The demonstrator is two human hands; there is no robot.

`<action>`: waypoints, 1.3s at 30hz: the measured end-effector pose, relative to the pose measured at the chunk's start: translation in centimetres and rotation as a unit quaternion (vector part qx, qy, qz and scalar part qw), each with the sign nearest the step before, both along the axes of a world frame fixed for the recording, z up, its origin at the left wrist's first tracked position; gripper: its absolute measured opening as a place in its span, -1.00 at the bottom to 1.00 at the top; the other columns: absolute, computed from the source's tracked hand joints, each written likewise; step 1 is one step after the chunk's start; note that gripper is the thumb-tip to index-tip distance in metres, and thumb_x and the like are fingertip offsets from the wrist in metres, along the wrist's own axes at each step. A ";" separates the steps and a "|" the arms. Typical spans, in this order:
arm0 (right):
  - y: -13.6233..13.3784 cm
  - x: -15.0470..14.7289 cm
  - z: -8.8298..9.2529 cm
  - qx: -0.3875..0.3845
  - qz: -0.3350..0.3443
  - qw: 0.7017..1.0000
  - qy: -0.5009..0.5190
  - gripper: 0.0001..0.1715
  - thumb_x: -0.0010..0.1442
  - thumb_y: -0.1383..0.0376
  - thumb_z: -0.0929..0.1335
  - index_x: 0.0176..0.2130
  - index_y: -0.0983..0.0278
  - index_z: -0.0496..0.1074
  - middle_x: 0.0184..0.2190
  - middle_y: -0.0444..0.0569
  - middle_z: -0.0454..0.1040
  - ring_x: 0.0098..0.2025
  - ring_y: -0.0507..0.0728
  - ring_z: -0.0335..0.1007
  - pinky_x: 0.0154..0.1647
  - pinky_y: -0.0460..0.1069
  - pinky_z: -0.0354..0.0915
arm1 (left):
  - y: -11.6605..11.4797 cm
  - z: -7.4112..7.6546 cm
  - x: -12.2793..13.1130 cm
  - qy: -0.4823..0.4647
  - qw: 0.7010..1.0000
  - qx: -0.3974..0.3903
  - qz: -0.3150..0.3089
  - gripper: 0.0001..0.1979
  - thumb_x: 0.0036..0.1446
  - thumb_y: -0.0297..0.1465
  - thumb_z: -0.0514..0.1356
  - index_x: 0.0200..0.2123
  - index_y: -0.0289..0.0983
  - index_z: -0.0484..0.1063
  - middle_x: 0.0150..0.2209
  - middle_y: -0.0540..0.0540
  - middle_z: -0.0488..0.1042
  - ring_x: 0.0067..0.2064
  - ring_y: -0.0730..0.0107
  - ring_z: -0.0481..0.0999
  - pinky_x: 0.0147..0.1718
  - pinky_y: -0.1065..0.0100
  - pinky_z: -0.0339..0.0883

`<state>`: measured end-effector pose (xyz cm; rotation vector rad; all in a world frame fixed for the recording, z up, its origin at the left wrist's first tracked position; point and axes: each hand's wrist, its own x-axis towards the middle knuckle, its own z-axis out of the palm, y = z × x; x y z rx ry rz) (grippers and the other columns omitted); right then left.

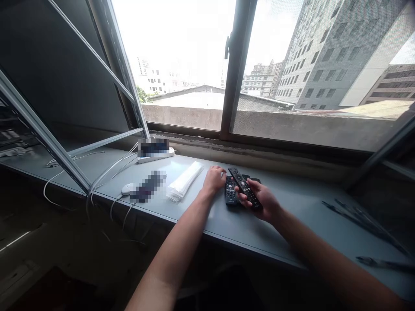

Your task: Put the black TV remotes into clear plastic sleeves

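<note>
In my right hand [266, 201] is a black remote control [240, 182] with rows of small buttons, tilted with its top towards the window. The fingers are wrapped round its lower half. Beneath it, more black remotes lie side by side on the grey-blue table [279, 246]; one remote [231, 197] shows clearly at the left, while the others are mostly covered. My left hand [215, 179] rests just left of these remotes, its fingers loosely bent and slightly apart, with nothing visible in them. A stack of clear plastic sleeves [184, 181] lies left of that hand.
A white power strip [156, 156] stands by the window, partly blurred out. White cables run from there past a round white charger [127, 189] and a blurred item. A metal shelf frame [48, 129] rises at left. Dark rod-like objects [353, 218] lie at right.
</note>
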<state>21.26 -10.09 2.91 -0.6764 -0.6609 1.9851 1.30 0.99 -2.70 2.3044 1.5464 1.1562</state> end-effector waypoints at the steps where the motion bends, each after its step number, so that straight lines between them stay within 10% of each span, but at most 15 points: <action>1: 0.0 0.0 0.0 0.003 0.007 1.000 0.003 -0.64 0.55 0.25 0.23 0.13 0.33 0.50 -0.29 0.11 0.61 -0.50 0.10 0.40 -0.66 -0.09 0.38 | 0.0 0.0 0.0 -0.001 1.000 0.000 -0.001 -0.78 0.38 -0.47 0.23 -0.07 -0.24 0.71 -0.02 -0.19 0.66 0.19 0.06 0.54 0.27 0.13 0.42; 10: -0.5 -0.1 0.4 0.028 0.004 1.000 -0.014 -0.63 0.50 0.13 0.38 0.15 0.29 0.54 -0.29 0.03 0.55 -0.43 0.09 0.40 -0.57 -0.08 0.43 | -0.3 0.3 0.1 -0.007 1.000 -0.005 0.001 -0.76 0.38 -0.49 0.22 -0.08 -0.23 0.72 -0.03 -0.19 0.66 0.18 0.07 0.54 0.26 0.12 0.42; 25: -0.6 -0.2 0.7 -0.004 -0.030 0.999 -0.028 -0.63 0.40 0.51 0.35 0.15 0.34 0.47 -0.10 0.17 0.71 -0.20 0.20 0.75 -0.20 0.03 0.72 | -0.2 0.1 0.1 -0.011 1.000 -0.006 0.000 -0.78 0.38 -0.49 0.23 -0.08 -0.22 0.71 -0.02 -0.18 0.66 0.18 0.08 0.54 0.25 0.16 0.42; 31: -0.4 0.0 0.1 0.033 0.003 0.999 -0.028 -0.81 0.54 0.24 0.33 0.05 0.24 0.49 -0.21 0.11 0.68 -0.44 0.11 0.55 -0.59 -0.08 0.46 | 0.0 -0.2 0.0 -0.011 1.000 0.004 -0.001 -0.78 0.38 -0.47 0.23 -0.07 -0.25 0.71 -0.02 -0.21 0.66 0.17 0.05 0.54 0.24 0.11 0.43; 39: -0.3 0.2 0.0 0.025 0.023 0.999 -0.007 -0.57 0.56 0.12 0.28 0.18 0.31 0.54 -0.30 0.06 0.58 -0.43 0.13 0.43 -0.53 -0.02 0.43 | -0.2 0.1 0.1 -0.003 1.000 0.000 0.001 -0.78 0.38 -0.48 0.23 -0.08 -0.25 0.71 -0.04 -0.18 0.67 0.15 0.08 0.54 0.23 0.15 0.43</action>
